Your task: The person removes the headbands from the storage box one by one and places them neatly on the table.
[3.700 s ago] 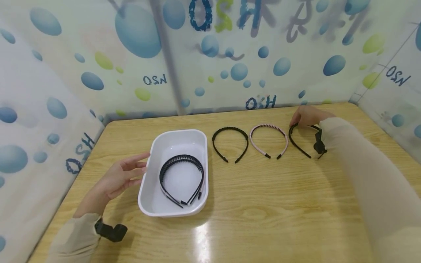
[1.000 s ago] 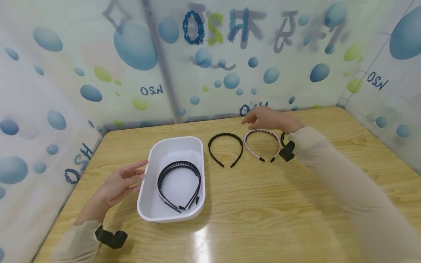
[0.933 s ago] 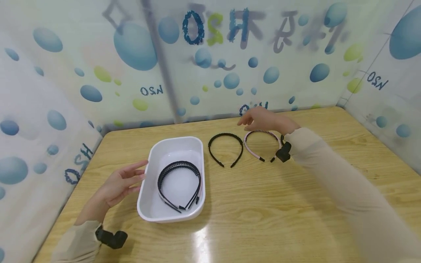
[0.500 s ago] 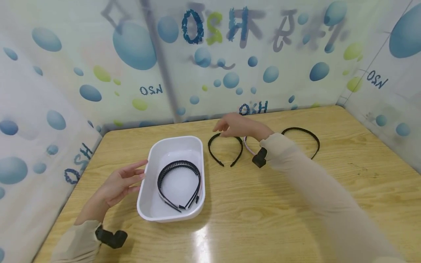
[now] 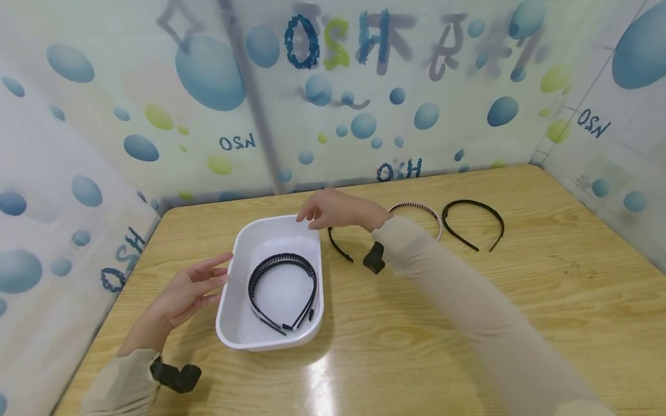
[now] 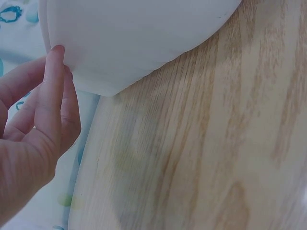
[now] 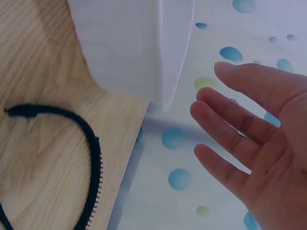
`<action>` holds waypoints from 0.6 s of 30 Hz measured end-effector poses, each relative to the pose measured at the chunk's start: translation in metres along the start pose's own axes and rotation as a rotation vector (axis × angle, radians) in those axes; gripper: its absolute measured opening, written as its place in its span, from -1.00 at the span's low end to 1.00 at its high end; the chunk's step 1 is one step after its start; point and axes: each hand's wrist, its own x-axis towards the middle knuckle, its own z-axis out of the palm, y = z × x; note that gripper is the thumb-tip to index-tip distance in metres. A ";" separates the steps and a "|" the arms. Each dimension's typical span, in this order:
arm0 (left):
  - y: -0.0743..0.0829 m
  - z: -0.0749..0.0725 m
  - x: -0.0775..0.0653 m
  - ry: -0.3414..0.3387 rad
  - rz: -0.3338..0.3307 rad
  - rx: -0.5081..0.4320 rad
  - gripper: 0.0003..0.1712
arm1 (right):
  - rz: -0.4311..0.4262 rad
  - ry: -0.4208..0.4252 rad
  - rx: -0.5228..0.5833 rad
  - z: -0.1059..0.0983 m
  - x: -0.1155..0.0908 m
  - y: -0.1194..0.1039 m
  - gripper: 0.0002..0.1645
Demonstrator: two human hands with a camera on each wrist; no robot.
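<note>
In the head view, a white plastic tub [image 5: 244, 341] stands on the table with several headbands [image 5: 283, 259] overlapping inside it, mostly black. My left hand [image 5: 189, 292] touches the tub's left wall with loosely extended fingertips [image 6: 55, 72]. Over the tub's far right corner hovers my right hand [image 5: 338, 209], its fingers relaxed and nothing in them; the right wrist view shows the palm [image 7: 283, 158] bare. Beneath that hand and wrist, a black headband [image 5: 339, 247] lies on the table, partly hidden in the head view.
Right of it lie a pink headband [image 5: 439, 222], partly covered by the right forearm, and another black headband [image 5: 500, 219]. The wooden table [image 5: 416, 358] meets a bubble-patterned backdrop [image 5: 322, 162] along its far edge.
My right hand has let go of the rightmost black headband and moved left above the row to the tub. That headband stays on the table. The left hand keeps its place at the tub.
</note>
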 end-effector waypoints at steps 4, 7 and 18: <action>0.000 0.000 0.001 0.008 -0.012 0.011 -0.50 | -0.004 -0.013 -0.002 0.005 0.008 -0.008 -0.67; -0.001 0.000 0.002 0.009 -0.016 0.012 -0.50 | -0.014 -0.023 0.004 0.009 0.015 -0.012 -0.67; -0.003 -0.002 0.002 0.003 -0.013 -0.007 -0.51 | -0.014 -0.067 -0.045 0.018 0.042 -0.020 -0.68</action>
